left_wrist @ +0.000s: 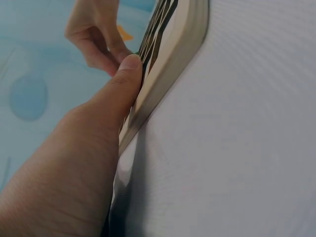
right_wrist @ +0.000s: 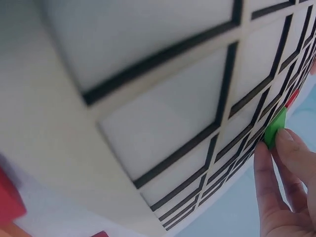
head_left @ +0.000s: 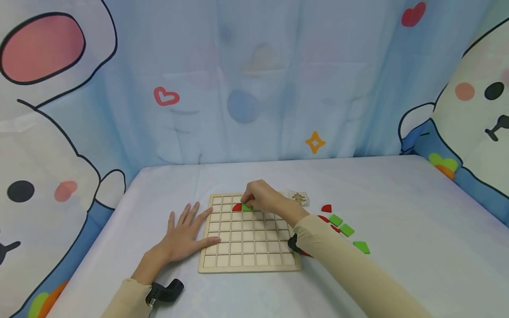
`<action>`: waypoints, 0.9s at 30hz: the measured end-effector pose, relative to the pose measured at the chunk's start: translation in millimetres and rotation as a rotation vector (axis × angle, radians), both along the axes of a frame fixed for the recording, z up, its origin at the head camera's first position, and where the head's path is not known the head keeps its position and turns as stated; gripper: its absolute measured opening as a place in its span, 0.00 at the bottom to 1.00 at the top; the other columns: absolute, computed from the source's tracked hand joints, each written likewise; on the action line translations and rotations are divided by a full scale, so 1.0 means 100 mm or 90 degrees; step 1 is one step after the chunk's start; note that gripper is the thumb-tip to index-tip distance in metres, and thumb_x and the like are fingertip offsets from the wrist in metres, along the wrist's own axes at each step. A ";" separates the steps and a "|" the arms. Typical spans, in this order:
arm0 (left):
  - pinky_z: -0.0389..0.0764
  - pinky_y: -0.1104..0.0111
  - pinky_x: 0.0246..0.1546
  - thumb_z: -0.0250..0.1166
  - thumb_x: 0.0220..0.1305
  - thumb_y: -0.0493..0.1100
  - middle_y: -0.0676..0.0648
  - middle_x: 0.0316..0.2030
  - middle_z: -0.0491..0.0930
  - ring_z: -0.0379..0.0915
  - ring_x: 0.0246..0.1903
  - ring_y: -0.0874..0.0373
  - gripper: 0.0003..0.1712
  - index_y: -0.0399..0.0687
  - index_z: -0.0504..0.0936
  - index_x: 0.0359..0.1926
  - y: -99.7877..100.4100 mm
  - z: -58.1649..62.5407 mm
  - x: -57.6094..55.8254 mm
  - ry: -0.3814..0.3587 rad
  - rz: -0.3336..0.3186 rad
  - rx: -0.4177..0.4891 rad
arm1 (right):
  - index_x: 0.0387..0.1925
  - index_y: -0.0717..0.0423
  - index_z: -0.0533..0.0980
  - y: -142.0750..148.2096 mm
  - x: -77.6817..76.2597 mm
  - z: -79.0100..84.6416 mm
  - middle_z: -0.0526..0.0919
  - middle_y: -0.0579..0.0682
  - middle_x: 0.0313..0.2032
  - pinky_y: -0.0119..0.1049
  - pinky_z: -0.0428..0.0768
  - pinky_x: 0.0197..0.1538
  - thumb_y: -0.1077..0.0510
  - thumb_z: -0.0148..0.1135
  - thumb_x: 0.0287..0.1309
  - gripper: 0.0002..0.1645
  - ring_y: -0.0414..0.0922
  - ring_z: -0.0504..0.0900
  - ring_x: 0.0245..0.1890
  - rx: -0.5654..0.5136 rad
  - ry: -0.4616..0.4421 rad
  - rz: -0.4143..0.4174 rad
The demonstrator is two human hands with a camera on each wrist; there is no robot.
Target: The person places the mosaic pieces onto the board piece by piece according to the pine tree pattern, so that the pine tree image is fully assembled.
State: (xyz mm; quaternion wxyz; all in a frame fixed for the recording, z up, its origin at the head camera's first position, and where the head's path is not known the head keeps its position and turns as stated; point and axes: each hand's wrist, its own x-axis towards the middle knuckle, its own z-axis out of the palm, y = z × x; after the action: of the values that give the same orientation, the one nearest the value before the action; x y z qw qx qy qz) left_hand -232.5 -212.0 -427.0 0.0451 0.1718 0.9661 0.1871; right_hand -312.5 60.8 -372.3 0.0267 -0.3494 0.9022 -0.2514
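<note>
A wooden grid board [head_left: 248, 247] lies flat on the white-covered table. My left hand [head_left: 184, 236] rests spread at its left side, with thumb and fingertips on the board's edge. In the left wrist view the thumb [left_wrist: 129, 69] presses on the rim. Over the far rows, my right hand [head_left: 262, 195] pinches a green square piece [right_wrist: 274, 129] between thumb and fingers, low at a grid cell. Directly left of it, a red rounded piece [head_left: 237, 207] sits on the grid. Whether the green piece lies fully in its cell cannot be told.
Right of the board lie loose green pieces [head_left: 347, 229] and red curved pieces [head_left: 327, 208], some partly hidden by my right sleeve [head_left: 338, 260]. A small patterned square [head_left: 299, 198] lies by the board's far right corner. A blue printed curtain [head_left: 258, 110] hangs behind the table.
</note>
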 end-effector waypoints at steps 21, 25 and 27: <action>0.26 0.29 0.72 0.59 0.67 0.74 0.35 0.83 0.42 0.30 0.81 0.34 0.54 0.54 0.55 0.84 0.05 -0.04 0.02 0.006 -0.003 0.010 | 0.46 0.66 0.87 0.37 0.21 0.01 0.87 0.58 0.50 0.35 0.86 0.52 0.70 0.64 0.69 0.09 0.51 0.88 0.50 0.013 -0.012 0.067; 0.26 0.28 0.71 0.59 0.67 0.75 0.34 0.83 0.43 0.31 0.81 0.33 0.54 0.54 0.55 0.84 0.03 -0.03 0.02 0.015 -0.006 0.006 | 0.48 0.61 0.87 0.53 0.43 0.10 0.86 0.54 0.53 0.42 0.85 0.56 0.65 0.66 0.70 0.09 0.51 0.85 0.54 0.045 -0.010 0.064; 0.27 0.28 0.71 0.59 0.67 0.74 0.34 0.82 0.43 0.31 0.81 0.33 0.54 0.53 0.55 0.84 0.02 -0.01 0.02 0.019 -0.008 0.008 | 0.48 0.58 0.88 0.60 0.59 0.19 0.86 0.49 0.51 0.43 0.84 0.56 0.64 0.67 0.69 0.09 0.49 0.85 0.52 0.055 -0.027 0.064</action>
State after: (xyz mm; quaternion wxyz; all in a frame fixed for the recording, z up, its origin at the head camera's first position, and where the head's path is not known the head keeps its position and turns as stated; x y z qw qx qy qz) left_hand -230.7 -210.4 -428.1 0.0304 0.1809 0.9644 0.1905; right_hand -253.9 121.0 -353.2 0.0732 -0.3874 0.8929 -0.2176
